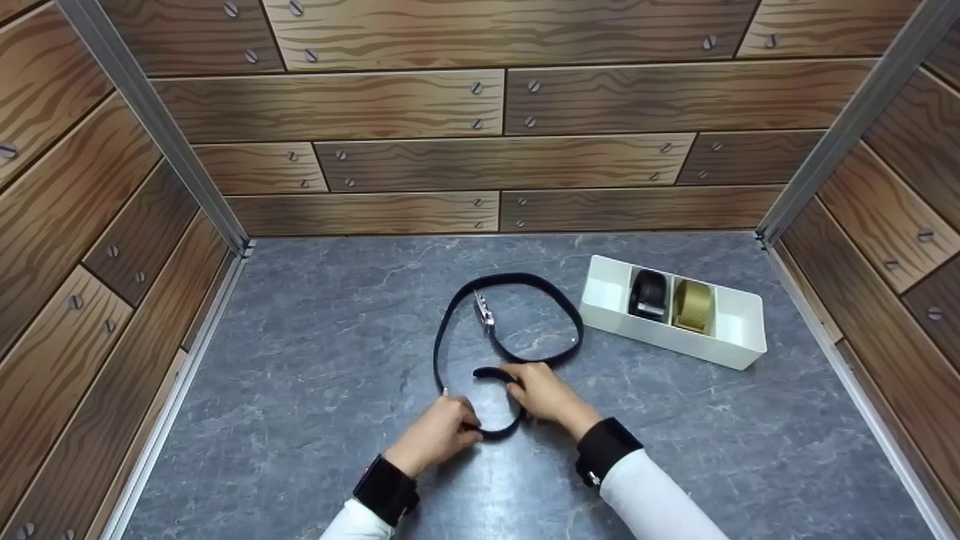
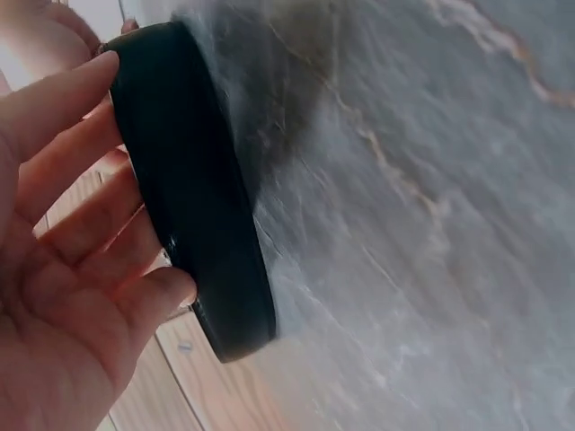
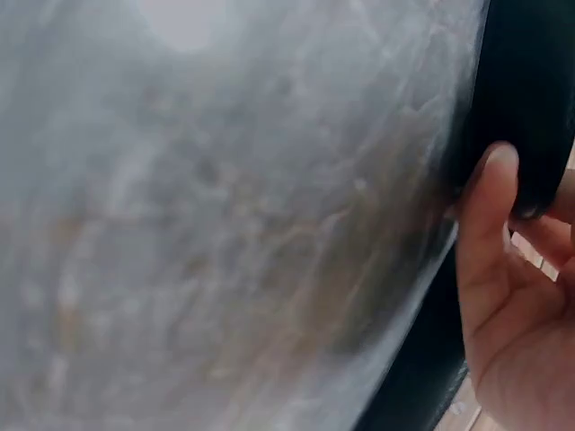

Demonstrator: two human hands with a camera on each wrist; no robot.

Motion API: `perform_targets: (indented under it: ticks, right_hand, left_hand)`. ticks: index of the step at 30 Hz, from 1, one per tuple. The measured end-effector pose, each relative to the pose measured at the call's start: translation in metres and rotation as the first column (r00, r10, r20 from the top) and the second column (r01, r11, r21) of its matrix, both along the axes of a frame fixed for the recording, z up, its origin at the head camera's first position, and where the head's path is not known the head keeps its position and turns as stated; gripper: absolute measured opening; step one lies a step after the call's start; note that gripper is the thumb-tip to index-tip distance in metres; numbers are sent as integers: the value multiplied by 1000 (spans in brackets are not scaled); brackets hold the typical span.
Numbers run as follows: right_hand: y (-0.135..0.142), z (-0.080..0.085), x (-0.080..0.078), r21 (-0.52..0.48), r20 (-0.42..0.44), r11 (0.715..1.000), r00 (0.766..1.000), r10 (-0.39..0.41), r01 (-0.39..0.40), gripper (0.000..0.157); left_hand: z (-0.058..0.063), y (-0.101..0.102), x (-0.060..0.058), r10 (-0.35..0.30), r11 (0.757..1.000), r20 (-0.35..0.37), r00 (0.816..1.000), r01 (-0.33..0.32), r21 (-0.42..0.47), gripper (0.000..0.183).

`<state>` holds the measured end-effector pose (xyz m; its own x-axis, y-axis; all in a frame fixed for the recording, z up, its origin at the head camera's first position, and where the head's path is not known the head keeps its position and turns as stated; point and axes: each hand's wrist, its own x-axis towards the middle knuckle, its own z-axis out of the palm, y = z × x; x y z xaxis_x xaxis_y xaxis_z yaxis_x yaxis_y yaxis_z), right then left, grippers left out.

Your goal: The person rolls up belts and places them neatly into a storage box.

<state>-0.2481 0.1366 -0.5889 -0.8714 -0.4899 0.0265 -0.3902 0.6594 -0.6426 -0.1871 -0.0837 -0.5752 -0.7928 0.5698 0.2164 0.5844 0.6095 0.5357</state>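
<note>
A black belt (image 1: 512, 278) lies in a loose loop on the grey marbled surface, standing on its edge in places. Its silver buckle (image 1: 484, 310) is inside the loop. My left hand (image 1: 439, 429) holds the strap at the near side of the curve; in the left wrist view its fingers (image 2: 67, 103) lie against the strap (image 2: 193, 189). Close to the free end, my right hand (image 1: 551, 394) pinches the belt, with a fingertip on the strap (image 3: 526, 90) in the right wrist view. The free end curls leftward between the hands.
A white divided box (image 1: 660, 340) stands at the right. Its middle compartments hold a rolled black belt (image 1: 648, 294) and a rolled gold-coloured belt (image 1: 694, 304). Wood-patterned walls (image 1: 420, 165) enclose the surface at the back and both sides.
</note>
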Motion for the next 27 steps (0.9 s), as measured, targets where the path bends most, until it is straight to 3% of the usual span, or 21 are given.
perform_targets:
  ticks: [2, 3, 5, 7, 8, 9, 12, 14, 19, 22, 27]
  right_hand:
    - [1, -2, 1, -57, 55, 998, 998, -24, 27, 39]
    - [1, -3, 1, -81, 74, 996, 996, -39, 45, 39]
    - [-1, -4, 3, -113, 91, 990, 993, -72, 83, 40]
    - [-3, -5, 4, -136, 100, 985, 990, -97, 110, 42]
    - [-5, -5, 5, -144, 99, 982, 990, -105, 119, 42]
    - [-6, -6, 6, -149, 94, 981, 989, -111, 125, 43]
    - [-8, -6, 8, -161, 83, 979, 990, -116, 128, 45]
    - [-9, -5, 9, -160, 94, 979, 989, -110, 124, 46]
    - [-8, -3, 8, -149, 151, 987, 988, -31, 53, 48]
    - [-8, -1, 6, -126, 146, 992, 988, 44, -26, 47]
    - [-10, 1, 5, -56, 8, 987, 988, 152, -152, 40]
  left_hand:
    - [0, -1, 0, 143, 989, -76, 987, -139, 52, 7]
    - [1, -1, 1, 236, 971, -111, 965, -229, 73, 6]
    - [2, 0, 2, 421, 907, -156, 894, -410, 94, 16]
    - [2, 1, 3, 552, 833, -142, 821, -551, 56, 30]
    - [2, 2, 3, 591, 804, -121, 797, -594, 13, 37]
    - [1, 3, 4, 611, 787, -98, 785, -617, -33, 40]
    - [-1, 4, 1, 635, 767, 8, 773, -628, -133, 39]
    - [-2, 4, -3, 643, 763, 59, 764, -631, -143, 31]
    - [-2, 3, -21, 668, 743, 87, 739, -659, -113, 19]
    - [-3, 4, -30, 662, 750, 75, 746, -655, -93, 19]
    - [-6, 6, -39, 642, 767, 52, 765, -640, -41, 24]
